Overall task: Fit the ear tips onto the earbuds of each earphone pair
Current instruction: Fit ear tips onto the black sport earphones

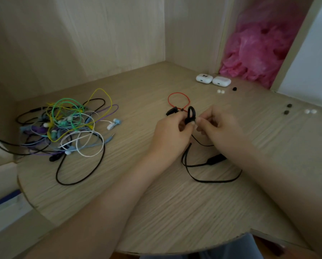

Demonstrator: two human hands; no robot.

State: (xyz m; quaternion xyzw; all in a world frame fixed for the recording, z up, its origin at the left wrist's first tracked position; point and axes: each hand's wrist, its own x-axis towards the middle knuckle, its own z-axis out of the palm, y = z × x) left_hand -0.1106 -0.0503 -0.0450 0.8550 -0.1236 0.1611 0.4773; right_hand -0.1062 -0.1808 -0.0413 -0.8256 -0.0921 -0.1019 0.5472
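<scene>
Above the middle of the wooden table, my left hand (172, 128) grips a black earbud with an ear hook (191, 114). My right hand (215, 124) pinches at the same earbud from the right; what lies between its fingertips is hidden. The earphone's black cable with an inline remote (215, 158) loops on the table below my hands. Loose ear tips lie at the back right: a white pair (220, 91), one black tip (234, 88), two dark tips (287, 108) and another white pair (310, 111).
A tangled pile of coloured wired earphones (63, 128) lies at the left. A red-cabled earphone (179, 101) sits behind my hands. Two white earbud cases (213, 80) stand near the back corner, beside pink plastic (257, 53). Wooden walls close in the back and left.
</scene>
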